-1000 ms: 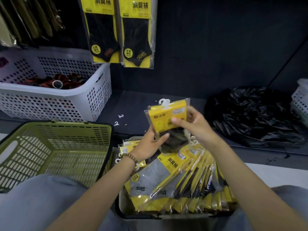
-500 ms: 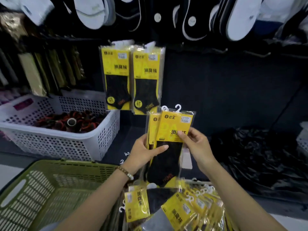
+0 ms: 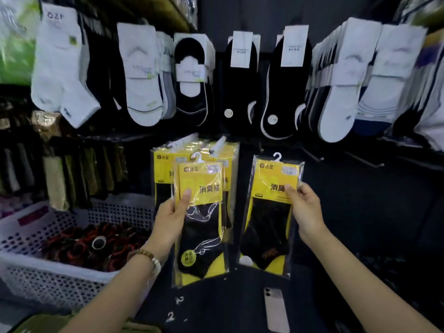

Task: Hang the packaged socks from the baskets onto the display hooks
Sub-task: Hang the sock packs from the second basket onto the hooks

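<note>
Left grip (image 3: 169, 218) is clamped on a packaged pair of black socks (image 3: 204, 234), thumb pressed on the front of its yellow card and fingers behind. Right grip (image 3: 304, 210) pinches a second sock pack (image 3: 268, 219) by its right edge, thumb on the yellow card. Both packs are held upright and apart from each other, in front of the dark back panel.

Across the top of the wall hangs a row of carded socks: white ankle socks (image 3: 141, 82) to the left, black no-show socks (image 3: 242, 92) in the middle, and more white ones to the right. Dark stockings (image 3: 79, 169) hang lower on the left. Below them a white perforated basket (image 3: 48, 287) stands on the dark shelf (image 3: 228, 308), filled with red-and-black rolled items (image 3: 81, 246).

Yellow sock packs already hung (image 3: 162, 169) sit on the pegs just behind the left pack, which overlaps them. The right pack is held beside them, further right. A corner of a green basket (image 3: 43, 325) shows at the bottom left. A phone (image 3: 276, 311) lies flat on the shelf below the right pack. A beaded bracelet (image 3: 149, 257) circles the left wrist. Each held pack has a small white hook (image 3: 277, 156) at its top; whether either is on a peg cannot be told.
</note>
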### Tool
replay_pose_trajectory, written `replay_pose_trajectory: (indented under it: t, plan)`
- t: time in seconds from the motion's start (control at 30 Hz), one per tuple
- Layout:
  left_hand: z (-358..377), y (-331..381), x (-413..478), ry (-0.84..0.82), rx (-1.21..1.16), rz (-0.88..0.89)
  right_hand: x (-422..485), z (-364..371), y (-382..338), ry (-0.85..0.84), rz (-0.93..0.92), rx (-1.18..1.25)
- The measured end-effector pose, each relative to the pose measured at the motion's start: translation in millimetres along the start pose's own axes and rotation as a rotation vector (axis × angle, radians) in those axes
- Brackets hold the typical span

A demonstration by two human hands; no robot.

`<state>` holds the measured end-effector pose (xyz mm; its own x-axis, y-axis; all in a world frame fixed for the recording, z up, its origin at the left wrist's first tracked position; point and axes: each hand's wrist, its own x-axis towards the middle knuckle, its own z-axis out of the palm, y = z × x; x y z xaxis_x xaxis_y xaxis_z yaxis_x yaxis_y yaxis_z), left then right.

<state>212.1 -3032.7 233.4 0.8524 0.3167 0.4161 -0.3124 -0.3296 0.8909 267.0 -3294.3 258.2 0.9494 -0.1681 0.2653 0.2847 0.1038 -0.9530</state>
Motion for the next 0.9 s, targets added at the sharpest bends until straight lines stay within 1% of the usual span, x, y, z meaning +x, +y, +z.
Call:
replay_pose_trajectory:
  t: [0.17,0.23,0.33,0.4,0.53,0.63,0.7,0.77,0.83,0.9]
  plan:
    - [-4,9,20,0.103,-0.003,-0.055,36,17,-3,-0.050,-0.057,-0.132]
    - [-5,9,24,0.121,-0.002,-0.059,47,22,3,-0.034,-0.061,-0.157]
    - [-5,7,28,0.119,0.007,-0.047,63,27,14,0.047,-0.051,-0.209]
    - [-5,7,29,0.114,-0.015,-0.050,75,30,21,0.113,0.007,-0.197]
    - [0,8,27,0.083,-0.075,-0.049,83,34,29,0.205,0.167,-0.079]
    - [5,8,24,0.066,-0.105,-0.079,76,28,35,0.305,0.241,-0.039]
    - [9,9,20,0.044,-0.122,-0.083,65,23,35,0.328,0.266,-0.010]
    - [13,8,14,0.018,-0.128,-0.068,49,21,28,0.249,0.261,0.023]
    - [18,8,7,0.014,-0.141,-0.069,27,25,16,0.062,0.237,0.045]
    - [25,11,0,-0.012,-0.174,-0.083,3,32,5,-0.146,0.191,-0.012]
